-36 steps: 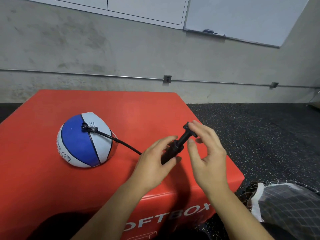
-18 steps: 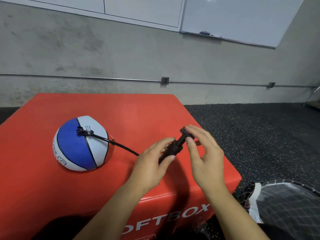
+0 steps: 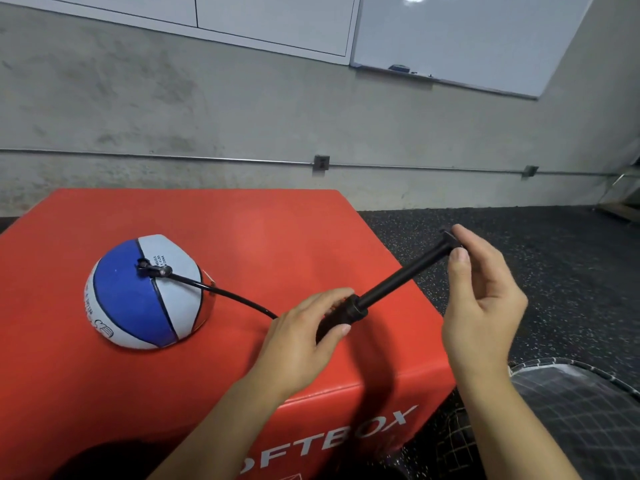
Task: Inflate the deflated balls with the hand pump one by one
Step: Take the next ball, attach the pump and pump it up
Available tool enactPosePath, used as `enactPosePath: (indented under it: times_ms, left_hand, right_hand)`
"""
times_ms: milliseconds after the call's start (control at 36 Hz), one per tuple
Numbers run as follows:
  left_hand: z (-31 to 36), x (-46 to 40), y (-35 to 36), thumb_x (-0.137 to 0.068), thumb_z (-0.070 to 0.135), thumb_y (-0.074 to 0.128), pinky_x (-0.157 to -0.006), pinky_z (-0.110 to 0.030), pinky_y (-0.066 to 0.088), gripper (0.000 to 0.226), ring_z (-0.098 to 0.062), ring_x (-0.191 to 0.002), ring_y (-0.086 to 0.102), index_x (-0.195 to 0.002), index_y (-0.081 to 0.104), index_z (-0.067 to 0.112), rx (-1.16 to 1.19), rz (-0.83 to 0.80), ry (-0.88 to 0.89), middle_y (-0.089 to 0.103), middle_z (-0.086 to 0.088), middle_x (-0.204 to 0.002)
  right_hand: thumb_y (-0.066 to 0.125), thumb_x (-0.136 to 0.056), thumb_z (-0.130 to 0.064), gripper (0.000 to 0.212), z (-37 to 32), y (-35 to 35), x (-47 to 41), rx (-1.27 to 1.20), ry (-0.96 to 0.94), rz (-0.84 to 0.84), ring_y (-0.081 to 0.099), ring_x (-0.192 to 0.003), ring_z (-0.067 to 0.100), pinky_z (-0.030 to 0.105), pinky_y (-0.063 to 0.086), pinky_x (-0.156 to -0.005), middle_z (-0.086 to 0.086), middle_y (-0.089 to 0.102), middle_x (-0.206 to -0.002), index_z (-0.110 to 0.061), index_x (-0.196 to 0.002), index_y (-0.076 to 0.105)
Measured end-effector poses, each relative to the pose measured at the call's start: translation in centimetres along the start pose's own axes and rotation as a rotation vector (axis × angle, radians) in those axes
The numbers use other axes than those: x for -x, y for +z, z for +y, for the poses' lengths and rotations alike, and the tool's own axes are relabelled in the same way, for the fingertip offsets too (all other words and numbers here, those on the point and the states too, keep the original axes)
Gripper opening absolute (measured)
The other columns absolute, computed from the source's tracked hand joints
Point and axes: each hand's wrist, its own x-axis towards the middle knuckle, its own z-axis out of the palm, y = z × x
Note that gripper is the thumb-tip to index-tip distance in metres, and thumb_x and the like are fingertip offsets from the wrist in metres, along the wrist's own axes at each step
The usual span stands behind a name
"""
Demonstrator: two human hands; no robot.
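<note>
A half-flat blue and white ball (image 3: 145,292) sits dome-up on the left of the red soft box (image 3: 242,237). A black hose (image 3: 225,293) runs from its valve to the black hand pump (image 3: 391,284). My left hand (image 3: 304,336) grips the pump's barrel above the box's right part. My right hand (image 3: 485,299) pinches the T-handle at the end of the rod, which is drawn far out up and to the right.
The box's right edge drops to dark speckled floor (image 3: 554,265). A black mesh bag (image 3: 571,410) lies at the lower right beside the box. A concrete wall with a conduit pipe (image 3: 415,166) stands behind.
My right hand has pulled the pump handle out up and to the right, extending the rod. The left hand has kept its hold on the barrel. The ball has stayed in place.
</note>
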Motion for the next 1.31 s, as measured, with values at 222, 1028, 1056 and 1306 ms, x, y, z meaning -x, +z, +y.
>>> enactPosePath:
  times_ms: [222,1028,1056,1306]
  left_hand:
    - [-0.5,-0.3,-0.3,-0.080,0.039,0.085,-0.099,-0.027,0.052,0.069,-0.001,-0.114,0.065,-0.143,0.055,0.043,0.134,0.075,-0.035,0.066,0.023,-0.122]
    - [-0.8,-0.3,0.3,-0.090,0.039,0.068,-0.097,-0.037,0.055,0.052,0.003,-0.113,0.064,-0.139,0.056,0.046,0.044,0.052,-0.020,0.067,0.026,-0.126]
    - [-0.6,-0.3,0.4,-0.090,0.038,0.069,-0.098,-0.037,0.055,0.051,0.004,-0.114,0.064,-0.139,0.055,0.046,0.043,0.043,-0.013,0.066,0.027,-0.127]
    - [0.0,-0.4,0.5,-0.093,0.039,0.068,-0.100,-0.038,0.055,0.051,0.003,-0.119,0.063,-0.140,0.051,0.048,-0.016,0.004,0.011,0.062,0.029,-0.132]
  right_hand:
    - [0.064,-0.101,-0.001,0.031,0.1,1.8,1.6,0.092,-0.112,-0.167,0.065,-0.119,0.012,0.022,0.050,-0.097,-0.003,0.069,-0.125,-0.020,-0.124,0.072]
    - [0.064,-0.101,-0.002,0.035,0.5,2.0,2.1,0.081,-0.089,-0.174,0.065,-0.123,0.013,0.035,0.053,-0.100,-0.011,0.069,-0.128,-0.027,-0.124,0.071]
    - [0.064,-0.101,-0.002,0.035,0.6,1.5,1.6,0.071,-0.083,-0.145,0.065,-0.123,0.014,0.038,0.053,-0.103,-0.009,0.070,-0.128,-0.027,-0.124,0.070]
    - [0.060,-0.106,-0.010,0.028,0.8,-1.0,-0.2,0.006,0.048,0.031,0.066,-0.124,0.018,0.049,0.051,-0.109,0.001,0.071,-0.130,-0.015,-0.132,0.069]
